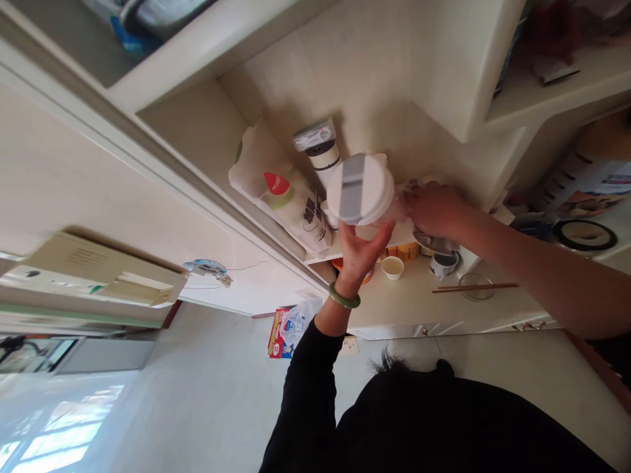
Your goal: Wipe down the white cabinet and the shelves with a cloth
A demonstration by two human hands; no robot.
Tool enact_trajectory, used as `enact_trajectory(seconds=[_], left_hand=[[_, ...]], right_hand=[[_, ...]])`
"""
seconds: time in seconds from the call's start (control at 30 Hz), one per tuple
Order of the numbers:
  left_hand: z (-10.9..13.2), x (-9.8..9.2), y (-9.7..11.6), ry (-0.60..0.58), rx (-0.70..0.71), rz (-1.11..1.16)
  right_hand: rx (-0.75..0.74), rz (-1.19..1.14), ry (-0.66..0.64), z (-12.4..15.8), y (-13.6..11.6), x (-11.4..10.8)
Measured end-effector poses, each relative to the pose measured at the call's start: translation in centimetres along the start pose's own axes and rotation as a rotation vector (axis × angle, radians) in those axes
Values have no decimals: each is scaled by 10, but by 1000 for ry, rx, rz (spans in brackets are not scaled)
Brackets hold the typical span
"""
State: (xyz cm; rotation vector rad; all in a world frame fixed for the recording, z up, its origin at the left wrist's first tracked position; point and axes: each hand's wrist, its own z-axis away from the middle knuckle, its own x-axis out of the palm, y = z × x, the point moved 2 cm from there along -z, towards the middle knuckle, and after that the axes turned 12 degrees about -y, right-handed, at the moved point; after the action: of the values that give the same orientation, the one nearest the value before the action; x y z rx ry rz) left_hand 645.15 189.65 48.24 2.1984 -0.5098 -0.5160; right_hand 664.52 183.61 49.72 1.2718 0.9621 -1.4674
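Note:
A round container with a white lid and a grey band across it (361, 189) is held up at the shelf. My left hand (363, 249), with a green bangle on the wrist, grips it from below, thumb and fingers spread around its near side. My right hand (436, 207) is closed at the container's right side, with pale crumpled plastic around it. What lies inside its fingers is hidden. Left of the container stands a white pouch with a red drop mark (293, 200). Behind it is a white bottle with a dark band (323, 154).
On the counter below are a small cream cup (393, 267), a grey-and-white mug (444, 264), and chopsticks (476, 287) across a glass bowl (478, 293). A roll of tape (585, 235) lies to the right. The upper shelf edge (197, 69) overhangs at left.

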Motion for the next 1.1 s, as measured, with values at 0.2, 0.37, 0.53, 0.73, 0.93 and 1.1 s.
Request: enact_trajectory(seconds=[0.2,0.37,0.53,0.73,0.93,1.1], left_hand=[[24,-13,-33,-5,-1,22],[31,-9,-36,-48,-28,60],[41,-4,-24,-131,-40,208],[71,-19,-17,-209,-77,217],[104,-29,-32,-307,-42,211],[130,-30,-52,-443,-90,233]], right_hand=[[18,-108,61,-45,4,-7],[50,-165,158,-72,21,3],[35,-370,335,-83,39,16],[-32,-219,287,-5,16,31],[7,-168,140,102,19,48],[46,-459,156,147,37,45]])
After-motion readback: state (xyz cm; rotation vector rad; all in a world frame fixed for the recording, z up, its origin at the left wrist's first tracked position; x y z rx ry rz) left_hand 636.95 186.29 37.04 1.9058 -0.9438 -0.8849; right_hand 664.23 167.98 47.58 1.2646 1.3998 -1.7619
